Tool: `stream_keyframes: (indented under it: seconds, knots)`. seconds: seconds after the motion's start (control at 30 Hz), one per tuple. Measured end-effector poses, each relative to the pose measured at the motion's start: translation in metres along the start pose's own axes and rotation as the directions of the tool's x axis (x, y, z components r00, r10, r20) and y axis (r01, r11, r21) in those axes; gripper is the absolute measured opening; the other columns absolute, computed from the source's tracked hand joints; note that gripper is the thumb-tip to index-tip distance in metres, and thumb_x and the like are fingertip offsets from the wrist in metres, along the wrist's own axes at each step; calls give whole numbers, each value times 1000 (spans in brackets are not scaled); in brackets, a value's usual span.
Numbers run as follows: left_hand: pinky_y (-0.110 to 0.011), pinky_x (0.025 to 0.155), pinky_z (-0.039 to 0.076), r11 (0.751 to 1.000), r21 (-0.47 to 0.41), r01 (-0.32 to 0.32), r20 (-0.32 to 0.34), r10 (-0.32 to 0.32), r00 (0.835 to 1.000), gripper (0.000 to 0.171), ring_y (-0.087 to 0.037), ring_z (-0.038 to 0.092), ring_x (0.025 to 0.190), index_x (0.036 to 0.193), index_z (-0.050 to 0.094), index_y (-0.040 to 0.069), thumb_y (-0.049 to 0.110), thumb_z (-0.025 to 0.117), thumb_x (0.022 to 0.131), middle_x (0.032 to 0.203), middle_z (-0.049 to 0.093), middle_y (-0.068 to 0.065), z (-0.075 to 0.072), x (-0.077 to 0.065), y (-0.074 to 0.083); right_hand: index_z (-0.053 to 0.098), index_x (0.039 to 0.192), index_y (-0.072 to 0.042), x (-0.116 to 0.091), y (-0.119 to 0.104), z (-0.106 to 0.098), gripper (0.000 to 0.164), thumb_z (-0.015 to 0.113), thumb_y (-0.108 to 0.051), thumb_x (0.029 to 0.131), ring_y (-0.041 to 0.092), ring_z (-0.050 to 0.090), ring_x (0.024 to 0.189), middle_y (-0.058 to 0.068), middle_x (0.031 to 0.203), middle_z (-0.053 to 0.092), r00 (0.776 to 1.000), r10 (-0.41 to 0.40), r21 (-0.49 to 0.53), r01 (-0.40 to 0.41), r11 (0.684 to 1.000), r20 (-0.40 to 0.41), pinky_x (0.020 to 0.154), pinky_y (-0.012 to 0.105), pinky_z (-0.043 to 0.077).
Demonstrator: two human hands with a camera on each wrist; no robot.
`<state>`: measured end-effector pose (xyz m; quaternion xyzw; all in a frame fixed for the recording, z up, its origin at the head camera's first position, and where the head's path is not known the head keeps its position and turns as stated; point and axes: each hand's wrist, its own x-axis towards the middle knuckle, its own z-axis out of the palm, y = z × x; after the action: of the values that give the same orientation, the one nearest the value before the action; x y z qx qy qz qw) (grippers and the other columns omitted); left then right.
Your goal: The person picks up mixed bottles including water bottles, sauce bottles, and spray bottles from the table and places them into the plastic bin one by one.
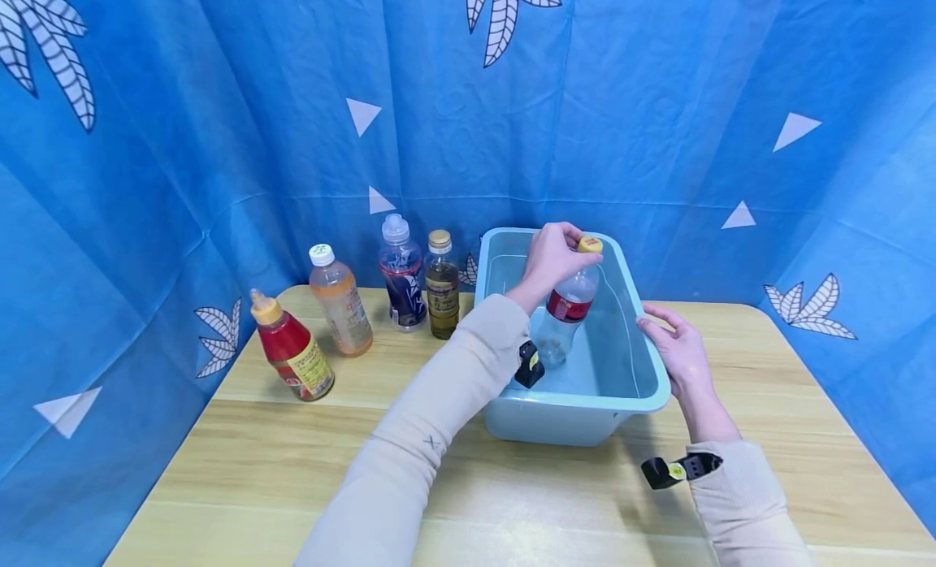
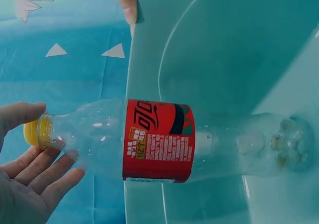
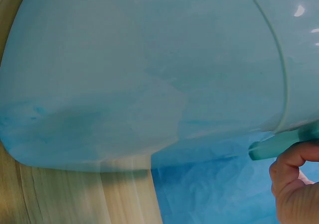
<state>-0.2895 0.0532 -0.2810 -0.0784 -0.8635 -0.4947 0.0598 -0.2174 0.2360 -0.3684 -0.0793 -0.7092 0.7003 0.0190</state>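
A clear plastic soda bottle with a red label and a yellow cap stands tilted inside the light blue plastic basin. My left hand pinches the bottle at its cap and neck, thumb on one side and fingers on the other. In the left wrist view the bottle shows no drink inside, and its knobbed base lies over the basin floor. On the basin's right side, my right hand grips the rim. The right wrist view shows curled fingers at that rim, below the basin's outer wall.
Left of the basin stand a red sauce bottle, an orange-tinted bottle with a white cap, a dark-labelled drink bottle and a bottle of amber liquid. A blue patterned curtain surrounds the wooden table.
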Motion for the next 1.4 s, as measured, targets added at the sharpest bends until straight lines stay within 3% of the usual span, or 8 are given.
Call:
stream_keyframes:
  seconds: [0.27, 0.5, 0.9, 1.4]
  knots:
    - [-16, 60, 44, 999, 42, 19, 44, -21, 999, 27, -10, 54, 73, 90, 64, 8, 23, 76, 71, 80, 61, 1, 1, 3, 4, 51, 119, -8, 0, 0, 1, 40, 60, -26, 85, 6, 62, 69, -12, 76, 63, 1000, -6, -23, 6, 1000, 2, 59, 22, 51]
    - [-17, 62, 45, 999, 27, 28, 92, -31, 995, 27, -11, 54, 76, 92, 62, 9, 21, 75, 71, 84, 61, 0, 4, 5, 2, 52, 117, -8, -1, 0, 2, 36, 59, -24, 85, 6, 62, 68, -12, 76, 63, 1000, -15, -22, 15, 1000, 7, 59, 22, 51]
    - [-15, 61, 45, 1000, 6, 10, 85, -11, 996, 26, -9, 54, 72, 89, 63, 9, 21, 76, 69, 80, 61, 1, 10, 8, 1, 49, 124, -8, -1, -1, 1, 46, 59, -32, 85, 3, 62, 71, -14, 80, 61, 1000, -5, -91, 5, 996, -4, 63, 22, 51]
    - [-14, 59, 43, 1000, 14, -11, 92, 10, 996, 26, -8, 53, 71, 89, 64, 9, 21, 76, 70, 78, 59, 3, 16, 3, 4, 49, 123, -9, -2, -2, 0, 45, 58, -32, 85, 3, 61, 72, -15, 81, 59, 1000, -4, -109, 3, 994, -9, 64, 22, 50]
